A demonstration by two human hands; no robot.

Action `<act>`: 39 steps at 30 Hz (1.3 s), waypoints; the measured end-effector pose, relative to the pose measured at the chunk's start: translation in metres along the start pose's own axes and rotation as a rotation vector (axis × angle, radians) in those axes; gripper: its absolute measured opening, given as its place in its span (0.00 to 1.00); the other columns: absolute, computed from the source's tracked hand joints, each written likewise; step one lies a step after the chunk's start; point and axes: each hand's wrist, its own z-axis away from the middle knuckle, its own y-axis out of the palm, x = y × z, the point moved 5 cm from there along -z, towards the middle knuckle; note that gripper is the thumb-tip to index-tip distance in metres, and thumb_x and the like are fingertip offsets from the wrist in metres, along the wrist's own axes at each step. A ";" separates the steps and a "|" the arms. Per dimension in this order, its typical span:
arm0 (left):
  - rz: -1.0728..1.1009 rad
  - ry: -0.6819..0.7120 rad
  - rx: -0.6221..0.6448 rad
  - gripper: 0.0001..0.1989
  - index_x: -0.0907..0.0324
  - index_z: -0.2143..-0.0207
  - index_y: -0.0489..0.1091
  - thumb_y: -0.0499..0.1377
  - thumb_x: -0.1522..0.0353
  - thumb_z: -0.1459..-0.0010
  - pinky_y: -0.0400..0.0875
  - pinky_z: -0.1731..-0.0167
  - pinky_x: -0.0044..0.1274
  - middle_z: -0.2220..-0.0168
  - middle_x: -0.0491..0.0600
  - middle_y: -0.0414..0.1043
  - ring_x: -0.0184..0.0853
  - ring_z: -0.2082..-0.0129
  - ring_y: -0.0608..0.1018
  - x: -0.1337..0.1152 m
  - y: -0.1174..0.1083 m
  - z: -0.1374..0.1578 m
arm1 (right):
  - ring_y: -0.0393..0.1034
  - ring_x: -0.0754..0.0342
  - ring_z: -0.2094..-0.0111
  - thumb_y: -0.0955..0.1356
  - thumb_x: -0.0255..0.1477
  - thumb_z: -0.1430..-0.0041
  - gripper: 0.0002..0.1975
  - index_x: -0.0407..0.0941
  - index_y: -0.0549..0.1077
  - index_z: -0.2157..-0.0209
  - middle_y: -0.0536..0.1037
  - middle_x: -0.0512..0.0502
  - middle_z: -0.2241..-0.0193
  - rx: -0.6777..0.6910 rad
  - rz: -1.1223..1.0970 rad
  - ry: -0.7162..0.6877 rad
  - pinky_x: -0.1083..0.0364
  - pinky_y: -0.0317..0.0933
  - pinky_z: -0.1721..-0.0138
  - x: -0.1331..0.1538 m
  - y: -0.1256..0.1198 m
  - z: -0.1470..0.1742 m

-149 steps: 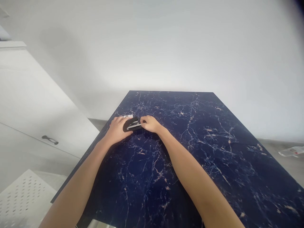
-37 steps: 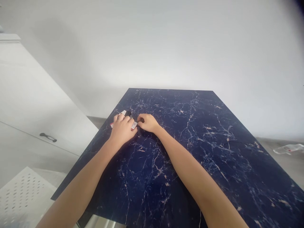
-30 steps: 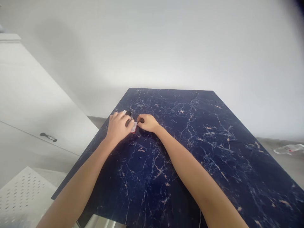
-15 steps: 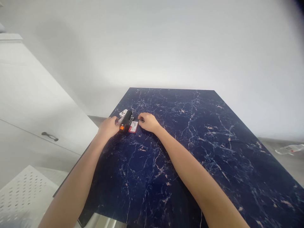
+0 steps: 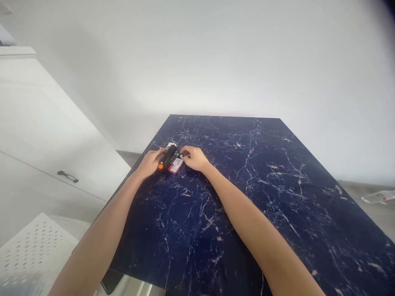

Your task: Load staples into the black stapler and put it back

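A black stapler (image 5: pixel 169 156) with an orange end lies on the dark blue marbled table (image 5: pixel 200 213), toward its left side. Just right of it is a red and white box (image 5: pixel 176 165), and part of a white box (image 5: pixel 171 144) shows behind. My left hand (image 5: pixel 150 163) rests along the stapler's left side, fingers stretched out and touching it. On the other side, my right hand (image 5: pixel 194 158) has its fingers curled together beside the red and white box. Something small and dark shows at those fingertips; what it is I cannot make out.
Behind the table rises a white wall (image 5: pixel 216 61). A white cabinet (image 5: pixel 46 115) with a dark handle (image 5: pixel 68 176) stands at the left, above a white perforated surface (image 5: pixel 33 246). A clear plastic bottle (image 5: pixel 378 196) lies beyond the right edge.
My left hand has shifted right and its fingers have reached forward along the stapler. The stapler and boxes have turned slightly and moved right, closer to my right hand, which stays nearly in place.
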 end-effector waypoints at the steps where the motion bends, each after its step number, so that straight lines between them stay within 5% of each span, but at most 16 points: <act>1: 0.026 0.033 0.022 0.21 0.52 0.42 0.75 0.52 0.61 0.32 0.72 0.47 0.35 0.48 0.52 0.80 0.45 0.48 0.79 -0.001 0.001 0.000 | 0.75 0.54 0.63 0.65 0.19 0.47 0.16 0.46 0.77 0.58 0.82 0.50 0.62 -0.017 -0.005 0.008 0.58 0.66 0.57 -0.001 -0.001 0.000; 6: 0.083 0.102 0.037 0.22 0.54 0.39 0.71 0.49 0.66 0.32 0.69 0.41 0.36 0.42 0.52 0.75 0.43 0.42 0.76 0.001 0.005 0.000 | 0.74 0.50 0.57 0.62 0.18 0.44 0.16 0.44 0.77 0.59 0.81 0.46 0.59 -0.180 0.003 0.087 0.53 0.65 0.49 -0.003 -0.012 0.005; 11: 0.012 0.078 -0.322 0.19 0.58 0.45 0.74 0.49 0.68 0.32 0.68 0.41 0.38 0.46 0.54 0.77 0.45 0.44 0.75 -0.009 -0.013 0.006 | 0.74 0.49 0.58 0.61 0.18 0.42 0.16 0.43 0.75 0.57 0.79 0.42 0.57 -0.325 -0.007 0.146 0.51 0.67 0.52 0.005 -0.026 0.036; 15: -0.019 0.263 -0.502 0.14 0.59 0.54 0.75 0.50 0.69 0.31 0.69 0.44 0.36 0.53 0.54 0.78 0.43 0.49 0.76 -0.057 -0.018 0.023 | 0.74 0.49 0.58 0.63 0.20 0.40 0.15 0.44 0.73 0.53 0.78 0.43 0.57 -0.360 -0.044 0.061 0.49 0.69 0.52 0.027 -0.041 0.084; 19: 0.056 0.568 -0.302 0.12 0.57 0.53 0.74 0.52 0.72 0.32 0.70 0.47 0.36 0.54 0.52 0.79 0.41 0.52 0.77 -0.126 0.014 0.052 | 0.71 0.44 0.46 0.63 0.22 0.37 0.20 0.46 0.68 0.44 0.74 0.39 0.47 -0.287 0.049 -0.053 0.43 0.67 0.44 0.052 -0.062 0.142; 26: 0.071 0.819 0.176 0.12 0.57 0.51 0.73 0.56 0.70 0.35 0.69 0.44 0.39 0.47 0.54 0.76 0.45 0.44 0.74 -0.218 0.093 0.091 | 0.55 0.35 0.32 0.66 0.27 0.39 0.28 0.44 0.64 0.37 0.63 0.36 0.34 -0.150 0.266 -0.162 0.31 0.54 0.34 0.062 -0.092 0.198; 30: 0.045 0.755 0.368 0.15 0.63 0.49 0.73 0.57 0.70 0.38 0.71 0.46 0.39 0.49 0.58 0.75 0.48 0.48 0.76 -0.234 0.111 0.088 | 0.56 0.35 0.33 0.62 0.24 0.41 0.31 0.40 0.64 0.35 0.65 0.34 0.34 0.003 0.263 -0.140 0.32 0.53 0.33 0.052 -0.088 0.193; 39: -0.046 0.657 0.512 0.24 0.64 0.38 0.66 0.56 0.67 0.36 0.67 0.41 0.47 0.39 0.62 0.69 0.53 0.41 0.73 -0.227 0.118 0.088 | 0.56 0.36 0.34 0.62 0.26 0.39 0.31 0.39 0.64 0.34 0.66 0.34 0.35 0.054 0.249 -0.109 0.33 0.56 0.33 0.050 -0.085 0.191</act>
